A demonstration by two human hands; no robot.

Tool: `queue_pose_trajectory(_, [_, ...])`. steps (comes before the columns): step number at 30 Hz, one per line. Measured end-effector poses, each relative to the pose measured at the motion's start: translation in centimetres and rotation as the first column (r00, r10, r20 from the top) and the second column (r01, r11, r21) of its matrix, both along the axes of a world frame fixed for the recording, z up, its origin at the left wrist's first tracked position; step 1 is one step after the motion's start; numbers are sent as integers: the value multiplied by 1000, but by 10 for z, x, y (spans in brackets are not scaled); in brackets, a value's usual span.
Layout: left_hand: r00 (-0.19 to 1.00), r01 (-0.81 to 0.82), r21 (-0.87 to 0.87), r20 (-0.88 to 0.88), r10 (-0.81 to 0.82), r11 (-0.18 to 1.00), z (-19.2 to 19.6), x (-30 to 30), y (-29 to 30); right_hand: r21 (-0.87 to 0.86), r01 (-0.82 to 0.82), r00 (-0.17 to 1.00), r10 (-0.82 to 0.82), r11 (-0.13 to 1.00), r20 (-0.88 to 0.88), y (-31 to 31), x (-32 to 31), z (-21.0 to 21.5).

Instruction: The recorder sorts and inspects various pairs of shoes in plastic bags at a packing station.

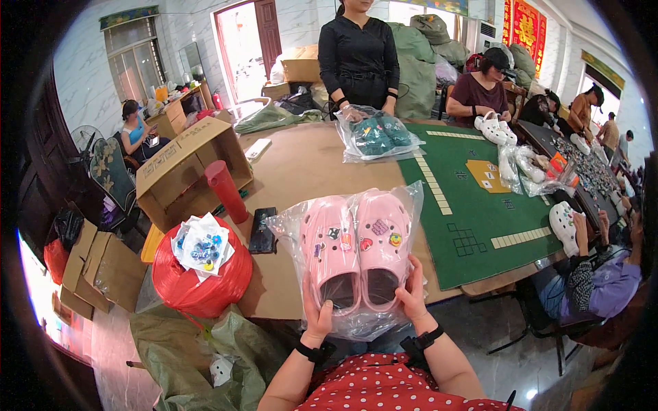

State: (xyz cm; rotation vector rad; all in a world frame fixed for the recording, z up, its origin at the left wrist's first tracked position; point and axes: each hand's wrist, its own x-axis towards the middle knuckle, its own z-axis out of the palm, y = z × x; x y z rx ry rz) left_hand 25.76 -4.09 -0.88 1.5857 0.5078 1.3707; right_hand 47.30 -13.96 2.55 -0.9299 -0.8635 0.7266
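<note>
A pair of pink clogs (331, 241) with small colourful charms lies side by side in a clear plastic bag (419, 205), toes pointing away from me. My left hand (318, 312) grips the bagged pair at the left heel, thumb on top. On the other side my right hand (412, 291) grips the right heel the same way. Both hold the clogs at the near edge of the brown table (301, 164). Fingers beneath the bag are partly hidden.
Left of the clogs are a black phone (262, 231), a red bottle (226, 192), a red twine roll (202, 274) and a cardboard box (195, 164). Across the table a person stands behind bagged green clogs (382, 137). A green mat (466, 219) covers the right side, where others handle white clogs (565, 227).
</note>
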Motion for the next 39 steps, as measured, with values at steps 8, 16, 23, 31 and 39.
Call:
queue_pose_trajectory(8, [1000, -20, 23, -10, 21, 1000, 5, 0, -1, 0, -4, 1000, 4, 1000, -5, 1, 0, 0])
queue_pose_trajectory(16, [999, -32, 37, -27, 33, 999, -1, -1, 2, -8, 18, 1000, -18, 1000, -2, 1, 0, -1])
queue_pose_trajectory(23, [1000, -19, 15, 16, 18, 1000, 5, 1, -1, 1, 21, 1000, -21, 1000, 7, 1, -2, 4])
queue_pose_trajectory(31, [1000, -21, 15, -3, 21, 1000, 5, 1, -1, -10, 27, 999, -27, 1000, 31, 2, 0, 0])
queue_pose_trajectory(39, [1000, -22, 41, 1, 22, 999, 4, 0, 0, -23, 32, 999, -32, 999, 18, 0, 0, 0])
